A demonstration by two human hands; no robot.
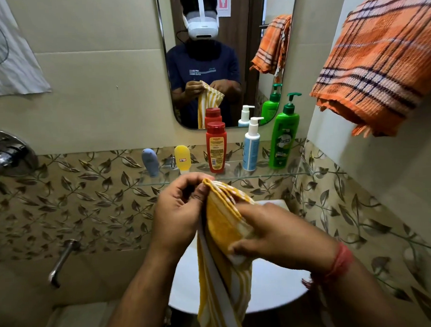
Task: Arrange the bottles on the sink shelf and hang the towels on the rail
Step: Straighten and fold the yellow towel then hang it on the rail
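Bottles: done, by the look of it. Five upright in a row on the glass shelf [234, 175] below the mirror [230, 65], ordered short to tall from the shelf's left end to its right end: grey-blue tube [150, 162], yellow tube [182, 157], red bottle [216, 147], white-and-blue pump bottle [251, 147], green pump bottle [284, 139]. None touching; spacing fairly even. Nothing lying down or off the shelf in view.

Towels: one of two hung. Orange plaid towel [374, 60] draped high at the right wall, folded over, fringe hanging down. Rail itself hidden under the cloth in the direct view; only a short bar end glimpsed in the mirror reflection.

Second towel not yet hung. Yellow-and-white striped towel [224, 236] held over the white basin [275, 288], in front of and below the shelf's front edge, well apart from the rail. Left hand [179, 213] pinching the towel's top corner, fingers curled round the hem. Right hand [278, 237] clasping the folded layers lower down, fingers wrapped over the cloth; red thread at that wrist. Rest of the towel hanging straight down between the forearms, out past the bottom of the view.

Judgement: roughly the last step remaining. Likely squaring up or folding the striped towel before lifting it up and right to the rail. Free room beside the orange towel not visible, so fit cannot be told.
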